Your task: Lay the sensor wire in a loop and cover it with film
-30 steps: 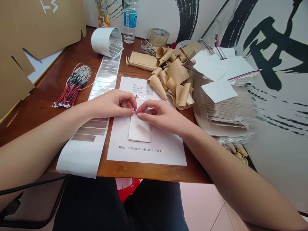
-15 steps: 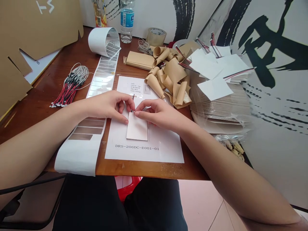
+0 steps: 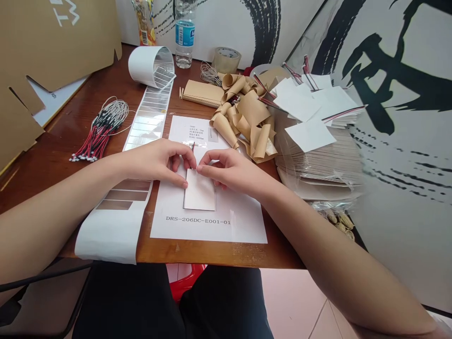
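My left hand (image 3: 155,162) and my right hand (image 3: 229,172) meet at the top edge of a pale copper-toned rectangular sheet (image 3: 199,190). A thin wire (image 3: 193,148) stands up between my fingertips, and my left thumb and forefinger appear pinched on it. My right fingertips rest against the sheet's top edge, and their grip is hidden. The sheet lies on a white printed page (image 3: 208,230) marked DRS-206DC-E001-01. A strip of foil-patched labels (image 3: 148,120) runs beneath my left wrist.
Curled tan backing paper (image 3: 243,117) and a stack of white cards with red-black wires (image 3: 310,108) fill the table's right side. A bundle of red-black wires (image 3: 100,129) lies left. A water bottle (image 3: 183,33) and tape roll (image 3: 226,60) stand behind.
The whole scene has shifted slightly left in the view as my head moved. My hands remain together at the sheet's top edge, with the wire still between my fingertips.
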`<state>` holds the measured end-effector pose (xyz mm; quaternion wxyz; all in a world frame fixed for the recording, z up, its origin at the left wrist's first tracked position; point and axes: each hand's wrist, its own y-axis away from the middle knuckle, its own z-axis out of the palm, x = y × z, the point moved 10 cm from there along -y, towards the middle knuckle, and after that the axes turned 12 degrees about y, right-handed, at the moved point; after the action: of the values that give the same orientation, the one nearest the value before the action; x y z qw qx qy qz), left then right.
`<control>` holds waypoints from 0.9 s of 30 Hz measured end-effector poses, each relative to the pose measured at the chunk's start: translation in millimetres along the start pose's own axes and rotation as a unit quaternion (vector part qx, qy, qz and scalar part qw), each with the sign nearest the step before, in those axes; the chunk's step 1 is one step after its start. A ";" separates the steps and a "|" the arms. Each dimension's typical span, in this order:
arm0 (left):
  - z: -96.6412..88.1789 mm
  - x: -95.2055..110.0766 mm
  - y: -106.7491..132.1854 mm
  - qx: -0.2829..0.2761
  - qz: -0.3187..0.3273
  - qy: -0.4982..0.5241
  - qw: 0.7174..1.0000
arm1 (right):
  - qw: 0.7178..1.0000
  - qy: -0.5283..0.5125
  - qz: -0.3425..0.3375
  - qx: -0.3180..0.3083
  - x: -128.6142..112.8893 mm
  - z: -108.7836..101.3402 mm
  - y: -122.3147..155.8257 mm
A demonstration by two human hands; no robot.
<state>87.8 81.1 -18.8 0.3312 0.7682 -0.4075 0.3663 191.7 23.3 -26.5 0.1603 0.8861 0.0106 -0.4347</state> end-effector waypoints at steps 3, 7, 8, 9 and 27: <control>-0.7 -0.2 -0.9 0.002 -0.003 -0.001 1.000 | 1.000 0.018 -0.009 0.001 -2.5 0.1 0.5; -1.0 -0.3 -1.5 0.003 -0.006 0.000 1.000 | 0.999 0.033 -0.011 0.000 -3.1 0.4 0.7; -0.8 -0.2 -1.4 0.002 -0.006 0.001 1.000 | 0.999 0.033 -0.012 -0.001 -3.0 0.5 0.4; -0.8 -0.1 -1.3 0.002 -0.005 0.002 1.000 | 0.999 0.036 -0.017 -0.002 -3.2 0.7 0.0; 0.2 5.6 2.4 0.007 -0.006 -0.041 0.999 | 0.980 0.165 -0.105 0.044 -18.8 4.3 -0.3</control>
<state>88.0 77.7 -13.7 0.3108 0.7874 -0.4134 0.3353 176.7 24.6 -14.6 0.0710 0.9457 0.1111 -0.2971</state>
